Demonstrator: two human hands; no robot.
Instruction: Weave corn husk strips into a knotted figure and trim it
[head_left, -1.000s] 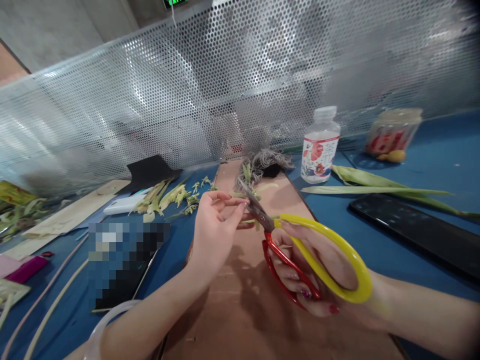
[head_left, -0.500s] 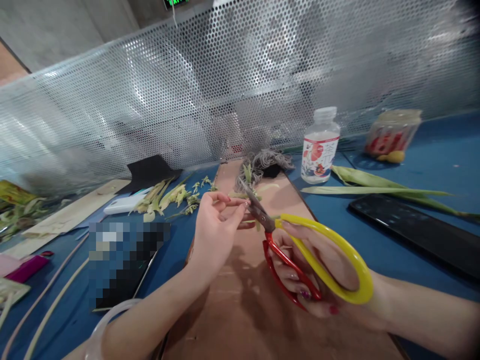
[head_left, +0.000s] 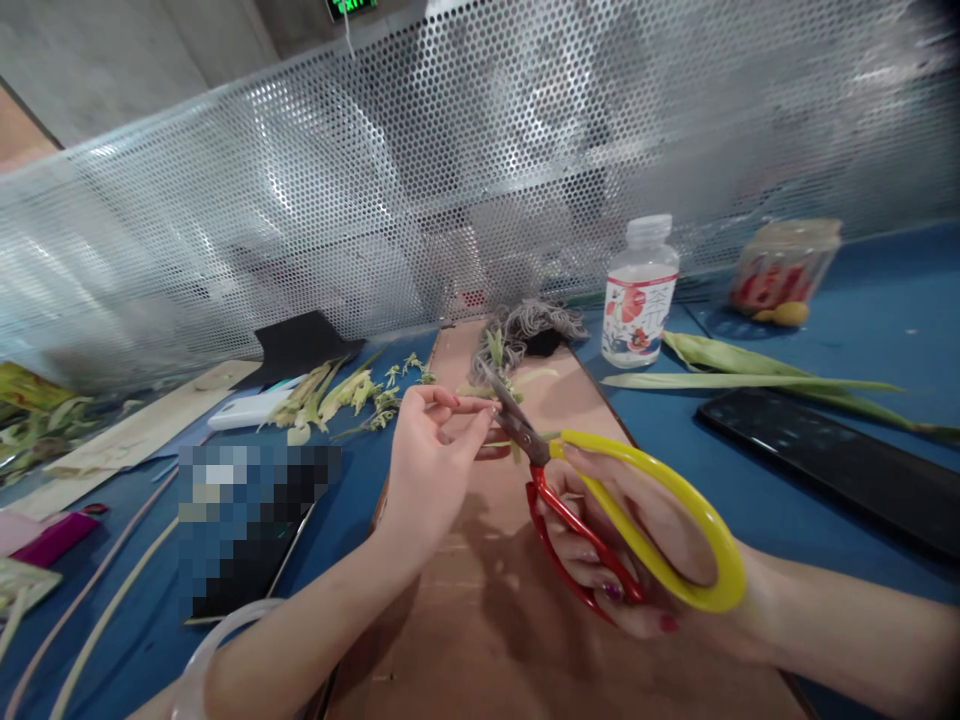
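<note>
My right hand (head_left: 615, 530) is wrapped round the handles of a pair of scissors (head_left: 534, 445), one handle yellow and the other red. Its metal blades point up and to the left, close to the fingertips of my left hand (head_left: 442, 450). The thumb and forefinger of that hand are pinched together, on something too small to make out. Thin green plant bits show beside the fingers and blades. Both hands are above a brown board (head_left: 465, 600). At the board's far end lies a tangle of grey cord (head_left: 517, 325) with a black piece on it.
A labelled bottle (head_left: 640, 300), a jar (head_left: 787, 270), long green leaves (head_left: 720, 375) and a black phone (head_left: 817, 460) are on the right. Plant scraps (head_left: 352, 395), a white device (head_left: 251, 408) and a dark, partly pixelated object (head_left: 255, 550) lie left. Perforated metal stands behind.
</note>
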